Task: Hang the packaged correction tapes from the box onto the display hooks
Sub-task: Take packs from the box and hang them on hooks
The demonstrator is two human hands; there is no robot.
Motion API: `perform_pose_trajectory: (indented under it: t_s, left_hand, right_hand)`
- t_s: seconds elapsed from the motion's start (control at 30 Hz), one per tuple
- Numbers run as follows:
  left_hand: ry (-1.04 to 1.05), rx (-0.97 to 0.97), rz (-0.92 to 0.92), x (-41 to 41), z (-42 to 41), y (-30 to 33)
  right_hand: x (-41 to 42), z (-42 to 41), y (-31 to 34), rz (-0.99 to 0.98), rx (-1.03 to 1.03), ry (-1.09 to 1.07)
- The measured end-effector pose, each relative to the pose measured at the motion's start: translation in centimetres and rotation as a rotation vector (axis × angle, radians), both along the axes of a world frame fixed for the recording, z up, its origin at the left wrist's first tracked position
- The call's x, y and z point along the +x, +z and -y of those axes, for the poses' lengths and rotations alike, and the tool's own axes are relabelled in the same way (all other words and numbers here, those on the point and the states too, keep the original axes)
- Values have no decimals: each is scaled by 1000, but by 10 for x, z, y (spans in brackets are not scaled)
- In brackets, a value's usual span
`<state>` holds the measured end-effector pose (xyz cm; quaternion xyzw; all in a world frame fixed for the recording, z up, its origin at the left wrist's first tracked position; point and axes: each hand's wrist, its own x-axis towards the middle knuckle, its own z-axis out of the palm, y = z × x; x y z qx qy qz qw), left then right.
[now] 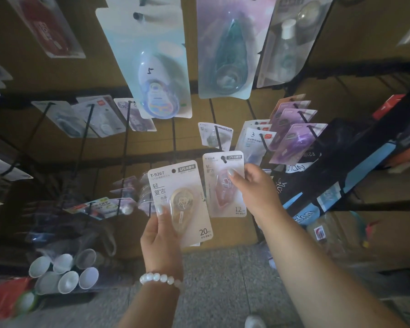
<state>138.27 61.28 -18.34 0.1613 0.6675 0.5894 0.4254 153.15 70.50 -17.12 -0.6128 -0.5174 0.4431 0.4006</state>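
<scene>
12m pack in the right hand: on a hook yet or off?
Looks on: a black hook tip shows through the hang hole of the 12m pack, with the right hand holding it. How far on, cannot tell.

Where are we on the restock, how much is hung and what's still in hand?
Done: many packs already hang on the display hooks, such as the purple packs. In hand: the right hand holds the 12 m pack with a hook tip at its hang hole, apparently being threaded; the left hand holds the 20 m pack, not yet hung. The box is out of view, so the remainder is unknown.
</scene>
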Motion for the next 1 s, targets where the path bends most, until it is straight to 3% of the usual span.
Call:
perform_pose_trajectory:
  t_s: [0.2,0.47,0.57,0.63,0.77,1.0]
  left_hand:
    - [-10,12,9,6,-2,-2]
    - [-78,48,35,14,-9,3]
    - [-118,59,26,15,-10,2]
    - [-143,69,33,17,-10,1]
    - [-229,67,38,25,-8,1]
    - [-336,37,-99,28,-27,14]
  right_hand:
    - [-12,-35,4,167,21,-46]
    - [-19,-59,8,183,-32,-51]
    - [-12,-35,12,188,45,-160]
    - [-8,-9,18,79,89,-219]
    - [-11,26,19,-172,10,-92]
    - [3,25,14,-112,60,-155]
